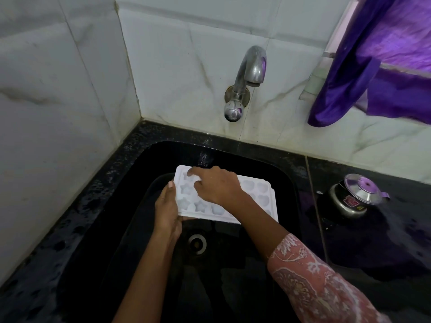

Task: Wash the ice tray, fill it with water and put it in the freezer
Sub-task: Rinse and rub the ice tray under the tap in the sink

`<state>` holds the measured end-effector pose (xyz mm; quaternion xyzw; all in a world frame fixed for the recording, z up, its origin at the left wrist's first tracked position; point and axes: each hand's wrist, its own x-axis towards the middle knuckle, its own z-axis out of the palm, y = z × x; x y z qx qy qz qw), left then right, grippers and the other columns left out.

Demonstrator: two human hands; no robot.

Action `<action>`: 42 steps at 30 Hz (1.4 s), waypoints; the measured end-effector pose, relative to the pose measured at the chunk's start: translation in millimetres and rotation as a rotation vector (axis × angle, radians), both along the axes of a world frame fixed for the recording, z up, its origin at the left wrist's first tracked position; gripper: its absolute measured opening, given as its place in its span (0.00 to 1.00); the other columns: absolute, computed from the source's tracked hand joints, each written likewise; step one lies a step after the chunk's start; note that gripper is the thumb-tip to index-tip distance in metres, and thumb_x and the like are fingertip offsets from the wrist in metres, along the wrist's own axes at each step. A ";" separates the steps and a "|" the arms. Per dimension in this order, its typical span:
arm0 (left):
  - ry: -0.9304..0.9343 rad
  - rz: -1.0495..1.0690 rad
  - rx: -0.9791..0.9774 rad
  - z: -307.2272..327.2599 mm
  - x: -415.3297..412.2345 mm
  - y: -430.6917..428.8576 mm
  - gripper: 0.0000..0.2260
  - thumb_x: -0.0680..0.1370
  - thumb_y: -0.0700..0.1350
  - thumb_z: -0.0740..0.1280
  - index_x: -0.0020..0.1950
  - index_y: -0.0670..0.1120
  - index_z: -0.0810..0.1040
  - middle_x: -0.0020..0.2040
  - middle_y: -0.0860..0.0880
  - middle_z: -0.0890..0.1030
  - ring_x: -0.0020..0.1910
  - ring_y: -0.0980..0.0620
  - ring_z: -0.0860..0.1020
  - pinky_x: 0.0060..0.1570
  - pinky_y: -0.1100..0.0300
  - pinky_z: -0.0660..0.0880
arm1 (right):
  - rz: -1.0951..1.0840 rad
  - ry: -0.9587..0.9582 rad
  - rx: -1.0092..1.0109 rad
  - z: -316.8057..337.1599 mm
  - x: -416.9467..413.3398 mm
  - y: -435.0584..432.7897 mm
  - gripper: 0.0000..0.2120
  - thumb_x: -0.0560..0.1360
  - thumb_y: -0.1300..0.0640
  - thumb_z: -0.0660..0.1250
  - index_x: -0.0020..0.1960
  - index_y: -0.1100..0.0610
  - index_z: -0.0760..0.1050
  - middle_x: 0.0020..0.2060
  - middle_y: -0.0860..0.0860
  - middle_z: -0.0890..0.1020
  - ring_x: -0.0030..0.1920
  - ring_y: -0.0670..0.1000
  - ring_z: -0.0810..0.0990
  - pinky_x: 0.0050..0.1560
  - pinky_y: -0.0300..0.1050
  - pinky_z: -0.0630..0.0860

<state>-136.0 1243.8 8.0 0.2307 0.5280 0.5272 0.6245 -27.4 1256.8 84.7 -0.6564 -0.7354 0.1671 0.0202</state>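
White tray (261, 192) held level over the black sink (235, 146), above and just behind the drain (197, 243), cells up: stars at the left end, hearts at the right. Left grip (166, 210) pinches the tray's near-left edge, thumb lying along the top rim, fingers tucked under and mostly hidden. Right grip (217, 185) lies on top of the tray, fingers loosely bent and spread, tips pressing into the star cells at the far-left corner; it holds nothing. That grip and forearm cover the tray's middle, so those cells can't be read. Can't tell whether the cells hold water. Pink patterned sleeve (314, 283) on the right arm, left arm bare. Steel tap (247, 78) sticks out of the tiled wall (58, 89) behind the sink, spout above the tray's far side. Right of the sink, on the dark, wet-looking worktop (373, 248), stands a small steel pot (349, 203) with a lid, well apart from the tray. Purple cloth (377, 66) hangs at upper right, over the wall above the pot.
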 end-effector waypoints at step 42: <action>-0.032 0.017 -0.029 -2.7 -10.0 1.8 0.18 0.80 0.53 0.59 0.60 0.42 0.77 0.51 0.41 0.82 0.47 0.44 0.81 0.40 0.54 0.80 | 0.052 0.017 0.002 -10.1 -8.8 2.3 0.19 0.80 0.55 0.52 0.69 0.45 0.64 0.53 0.55 0.80 0.44 0.53 0.76 0.44 0.42 0.69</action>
